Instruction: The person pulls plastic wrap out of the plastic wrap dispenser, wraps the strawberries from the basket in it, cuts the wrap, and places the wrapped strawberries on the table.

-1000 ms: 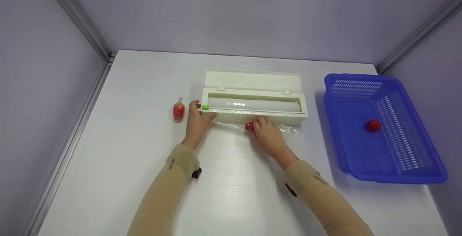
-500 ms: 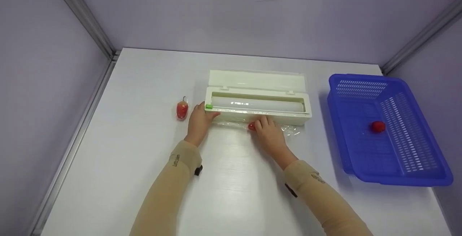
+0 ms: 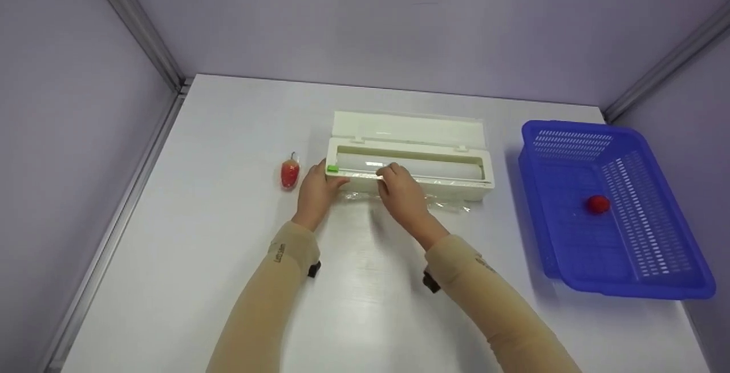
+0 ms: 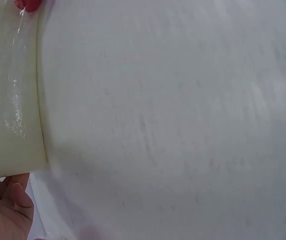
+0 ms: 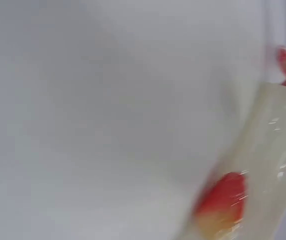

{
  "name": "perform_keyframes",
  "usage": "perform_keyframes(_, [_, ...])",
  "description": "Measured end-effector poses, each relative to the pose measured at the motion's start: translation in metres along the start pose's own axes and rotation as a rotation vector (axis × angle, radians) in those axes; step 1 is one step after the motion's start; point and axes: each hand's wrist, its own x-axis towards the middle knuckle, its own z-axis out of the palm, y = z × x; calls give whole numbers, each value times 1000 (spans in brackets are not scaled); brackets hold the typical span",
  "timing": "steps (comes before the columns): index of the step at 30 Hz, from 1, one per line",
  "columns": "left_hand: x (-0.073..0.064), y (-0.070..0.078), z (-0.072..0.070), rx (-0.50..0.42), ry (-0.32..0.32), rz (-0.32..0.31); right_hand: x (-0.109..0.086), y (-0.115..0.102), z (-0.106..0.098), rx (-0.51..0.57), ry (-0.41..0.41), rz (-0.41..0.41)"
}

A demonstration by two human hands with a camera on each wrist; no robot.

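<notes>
A cream cling film box (image 3: 465,191) stands on the table with its lid raised and a roll (image 3: 436,167) inside. My left hand (image 3: 316,193) grips the box's left end, thumb at the front, beside a green slider (image 3: 332,169). Over the front edge, right of the slider, my right hand (image 3: 404,199) has loosely bent fingers and no visible thing held. A red and yellow fruit (image 5: 223,202) lies under clear film (image 5: 278,155) against the box front in the right wrist view. In the head view the right hand hides it.
A film-wrapped red fruit (image 3: 290,174) with a pale top lies left of the box. At the right stands a blue basket (image 3: 536,219) with a round red fruit (image 3: 598,204) in it. Walls border the white table (image 3: 228,133).
My right hand has let go of the red fruit at the box front and moved up and left to the box's front edge. The left hand keeps its grip on the box end.
</notes>
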Motion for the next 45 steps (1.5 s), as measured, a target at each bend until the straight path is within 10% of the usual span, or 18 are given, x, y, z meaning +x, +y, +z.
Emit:
perform_keyframes(4, [2,6,1,-11,2,21,34,-20,-1,164,-110,113])
perform_keyframes(11, [0,15,5,-9,25,44,58,-39,14,136,-177,49])
perform_keyframes(27, [-2,19,11,-19,-7,60,50,-26,17,-166,-212,-124])
perform_keyframes(45, [2,-3,3,4,-8,19,18,30,-6,-98,-237,-83])
